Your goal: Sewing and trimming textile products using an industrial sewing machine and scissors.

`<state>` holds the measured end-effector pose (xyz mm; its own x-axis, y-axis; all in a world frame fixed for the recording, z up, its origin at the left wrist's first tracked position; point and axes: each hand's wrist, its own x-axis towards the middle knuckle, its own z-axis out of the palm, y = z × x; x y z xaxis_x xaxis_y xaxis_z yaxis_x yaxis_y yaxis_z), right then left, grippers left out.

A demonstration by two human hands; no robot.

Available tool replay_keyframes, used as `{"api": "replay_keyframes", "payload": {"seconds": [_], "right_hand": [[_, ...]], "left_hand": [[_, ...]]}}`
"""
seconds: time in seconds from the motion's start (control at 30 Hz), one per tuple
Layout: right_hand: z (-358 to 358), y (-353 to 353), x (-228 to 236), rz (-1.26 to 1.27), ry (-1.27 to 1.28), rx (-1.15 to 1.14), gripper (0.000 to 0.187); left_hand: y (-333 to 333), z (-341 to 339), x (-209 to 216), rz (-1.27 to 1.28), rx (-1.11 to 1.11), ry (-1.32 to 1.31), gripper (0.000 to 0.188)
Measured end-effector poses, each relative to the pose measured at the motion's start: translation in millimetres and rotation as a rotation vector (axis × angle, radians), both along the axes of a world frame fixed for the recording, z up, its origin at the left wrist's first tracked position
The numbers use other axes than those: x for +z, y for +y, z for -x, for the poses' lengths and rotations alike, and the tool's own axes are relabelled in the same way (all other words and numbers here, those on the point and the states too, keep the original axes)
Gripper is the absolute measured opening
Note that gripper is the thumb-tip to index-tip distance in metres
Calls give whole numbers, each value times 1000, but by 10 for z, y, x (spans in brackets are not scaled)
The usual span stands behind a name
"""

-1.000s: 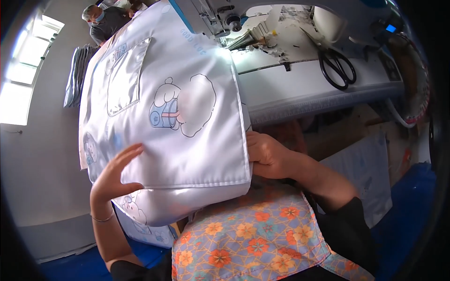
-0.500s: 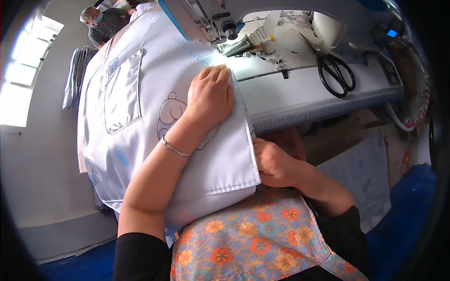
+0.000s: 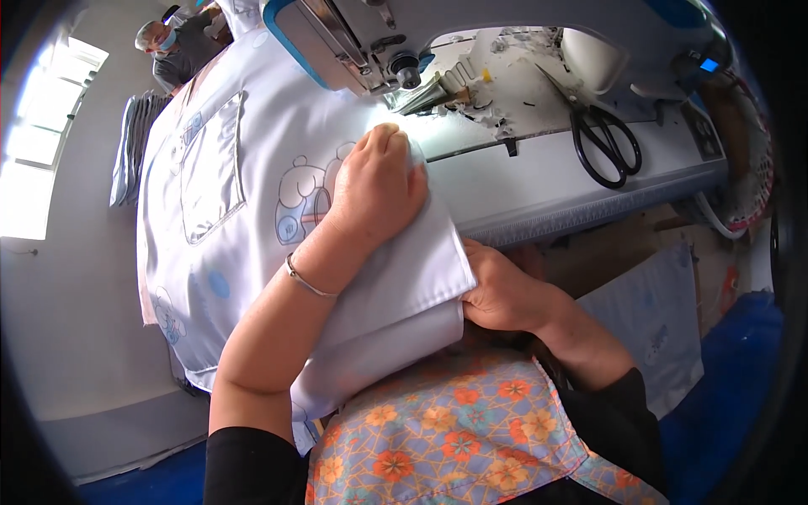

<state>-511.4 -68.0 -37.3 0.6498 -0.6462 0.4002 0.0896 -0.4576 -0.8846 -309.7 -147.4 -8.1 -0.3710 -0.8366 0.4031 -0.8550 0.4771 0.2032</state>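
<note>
A large sheet of white printed cloth (image 3: 252, 278), with cartoon figures and a stitched pocket, spreads over the left and middle. It runs up to the lit needle area of the sewing machine (image 3: 404, 67). On top of the cloth, just on the near side of the needle, my left hand (image 3: 379, 185) presses down with its fingers bent and close together, pinching the cloth near its edge. My right hand (image 3: 505, 290) is closed on the cloth's near right corner, its fingertips hidden under the fabric. A lower fold of cloth shows beneath that corner.
Black-handled scissors (image 3: 606, 143) lie on the machine bed, right of scraps and thread ends (image 3: 505, 126). A ruler strip (image 3: 589, 202) lines the table's front edge. More white cloth (image 3: 648, 328) hangs at lower right. Another person (image 3: 185, 50) is at far left.
The cloth's near right corner has moved up and away from me, uncovering more of the fold below. More of the cartoon print shows beside my left hand. Both hands keep their grip.
</note>
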Motion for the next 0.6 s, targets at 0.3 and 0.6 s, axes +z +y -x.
{"api": "replay_keyframes", "payload": {"seconds": [0.3, 0.6], "right_hand": [[31, -91, 76, 254, 162, -99, 32], [-32, -280, 81, 351, 207, -181, 29]], "left_hand": [[27, -171, -7, 36, -135, -45, 37], [-225, -275, 244, 38, -283, -155, 42]]}}
